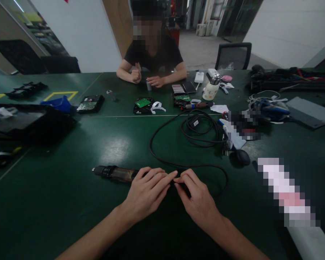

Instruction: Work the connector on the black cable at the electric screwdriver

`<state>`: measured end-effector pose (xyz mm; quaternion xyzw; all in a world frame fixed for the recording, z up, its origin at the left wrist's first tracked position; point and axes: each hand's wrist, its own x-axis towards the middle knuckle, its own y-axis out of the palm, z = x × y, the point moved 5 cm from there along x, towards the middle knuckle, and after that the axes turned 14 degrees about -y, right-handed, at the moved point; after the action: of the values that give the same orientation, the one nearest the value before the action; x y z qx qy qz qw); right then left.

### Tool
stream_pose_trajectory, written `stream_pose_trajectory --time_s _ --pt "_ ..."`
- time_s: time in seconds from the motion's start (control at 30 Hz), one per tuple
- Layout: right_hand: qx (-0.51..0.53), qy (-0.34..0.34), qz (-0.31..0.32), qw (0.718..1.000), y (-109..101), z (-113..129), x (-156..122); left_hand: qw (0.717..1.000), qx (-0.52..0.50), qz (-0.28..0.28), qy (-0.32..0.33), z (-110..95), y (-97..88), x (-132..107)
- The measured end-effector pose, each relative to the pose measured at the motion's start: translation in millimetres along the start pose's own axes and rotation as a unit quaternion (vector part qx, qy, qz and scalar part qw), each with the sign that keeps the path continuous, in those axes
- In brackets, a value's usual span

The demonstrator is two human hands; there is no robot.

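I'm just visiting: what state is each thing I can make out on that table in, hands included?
Left hand's grip: laid over the tool, underside hidden.
Right hand's grip: fingers bent, tips together; anything between them unclear.
Dark tool: roughly level, tip pointing left.
Black cable: loose, partly coiled.
Cream bottle: upright, seemingly closed.
Green circuit board: lying flat, uncovered.

The light is dim, and the green table (70,206) sinks to near black at its near edge. One soft patch of glare whitens its middle; the light's source cannot be told. The left hand (147,189) and right hand (196,195) look fairly sharp, with shade between the fingers. The black case (54,126) blurs, walls (81,29) lean outward, and coarse pixel blocks mask the person's (154,54) face and part of a white box (311,236).
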<state>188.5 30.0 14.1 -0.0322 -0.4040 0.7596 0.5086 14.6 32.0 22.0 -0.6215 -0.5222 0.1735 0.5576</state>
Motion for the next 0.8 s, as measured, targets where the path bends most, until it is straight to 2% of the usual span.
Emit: stream_pose_trajectory --time_s 0.13,0.3,0.5,0.67,0.8 --pt "-0.009 0.001 0.005 1.0 1.4 -1.7 -1.1 1.0 -0.018 0.008 0.014 -0.4 0.6 -1.1" --pt "-0.004 0.006 0.0 1.0 0.4 -0.9 -0.6 1.0 0.002 -0.008 -0.001 0.3 0.6 0.0" --pt "-0.007 -0.001 0.0 1.0 -0.1 0.3 -0.5 1.0 -0.022 0.008 0.017 -0.5 -0.5 -0.8" --pt "-0.007 0.002 -0.003 1.0 0.3 -0.8 -0.9 1.0 0.008 -0.008 0.001 0.6 0.2 0.0" --pt "-0.009 0.0 0.001 1.0 0.0 -0.2 -0.1 1.0 -0.019 -0.001 0.009 -0.2 -1.2 -0.1"
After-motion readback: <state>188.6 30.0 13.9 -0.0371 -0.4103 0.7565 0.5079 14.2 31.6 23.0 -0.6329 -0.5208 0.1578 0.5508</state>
